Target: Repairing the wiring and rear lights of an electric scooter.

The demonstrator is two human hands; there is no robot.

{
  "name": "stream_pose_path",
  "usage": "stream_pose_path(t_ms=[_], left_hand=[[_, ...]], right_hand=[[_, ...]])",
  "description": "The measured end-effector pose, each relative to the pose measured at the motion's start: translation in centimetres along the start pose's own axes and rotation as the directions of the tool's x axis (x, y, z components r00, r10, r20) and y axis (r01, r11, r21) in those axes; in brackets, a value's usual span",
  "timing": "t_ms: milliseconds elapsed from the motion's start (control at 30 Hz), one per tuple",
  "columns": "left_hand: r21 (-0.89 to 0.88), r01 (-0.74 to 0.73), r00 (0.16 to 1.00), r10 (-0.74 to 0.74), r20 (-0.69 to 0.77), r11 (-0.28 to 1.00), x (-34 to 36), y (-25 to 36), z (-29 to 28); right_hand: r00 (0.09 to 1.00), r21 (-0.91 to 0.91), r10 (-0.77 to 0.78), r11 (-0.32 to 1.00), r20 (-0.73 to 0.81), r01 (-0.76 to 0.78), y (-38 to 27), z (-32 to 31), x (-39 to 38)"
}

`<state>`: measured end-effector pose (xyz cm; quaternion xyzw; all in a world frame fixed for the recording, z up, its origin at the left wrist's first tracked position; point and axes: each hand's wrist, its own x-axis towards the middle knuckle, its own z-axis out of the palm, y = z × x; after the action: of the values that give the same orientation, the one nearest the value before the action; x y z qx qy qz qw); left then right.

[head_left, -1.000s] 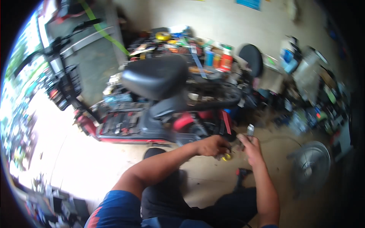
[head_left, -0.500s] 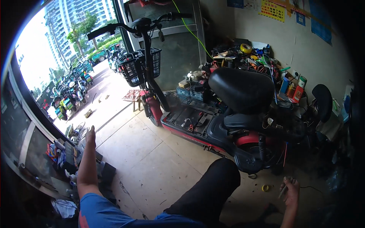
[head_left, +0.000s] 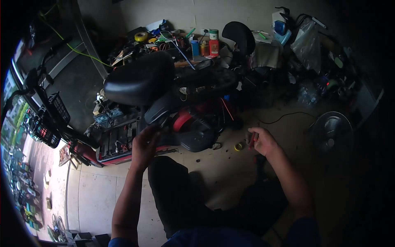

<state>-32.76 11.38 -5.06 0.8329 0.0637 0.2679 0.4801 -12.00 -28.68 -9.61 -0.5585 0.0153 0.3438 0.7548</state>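
A red and black electric scooter (head_left: 193, 140) stands before me with its floorboard open, several dark battery blocks (head_left: 121, 140) and loose wires showing. My left hand (head_left: 145, 146) is raised in front of its side, near the seat base; the fingers look loosely bent and apart, with nothing plainly visible in them. Whether it touches the scooter I cannot tell. My right hand (head_left: 263, 142) is closed round a small red-handled tool (head_left: 252, 143) whose exact kind is unclear. Just left of that hand, a yellow tape roll (head_left: 238, 146) lies on the floor.
Behind the black seat (head_left: 142, 80), a cluttered bench (head_left: 181, 45) holds tools, bottles and tape. A round metal fan (head_left: 331, 129) stands at right, a dark cable (head_left: 288, 115) running toward it. The basket (head_left: 51, 119) and the bright doorway are at left.
My view has swung right. My left hand has come in from the doorway side to the scooter, and my right hand has risen from the lower right, still holding the tool.
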Motion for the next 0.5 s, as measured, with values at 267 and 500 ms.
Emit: stream_pose_path(t_ms=[267, 500], left_hand=[[0.276, -0.744, 0.655, 0.583, 0.481, 0.608, 11.9, 5.3, 19.8], [0.251, -0.735, 0.645, 0.537, 0.544, 0.63, 13.6, 0.4, 23.1]], right_hand=[[0.849, -0.682, -0.528, 0.624, -0.009, 0.381, 1.5, 0.0, -4.0], [0.884, -0.537, -0.454, 0.777, -0.116, 0.329, 0.9, -1.2, -2.0]])
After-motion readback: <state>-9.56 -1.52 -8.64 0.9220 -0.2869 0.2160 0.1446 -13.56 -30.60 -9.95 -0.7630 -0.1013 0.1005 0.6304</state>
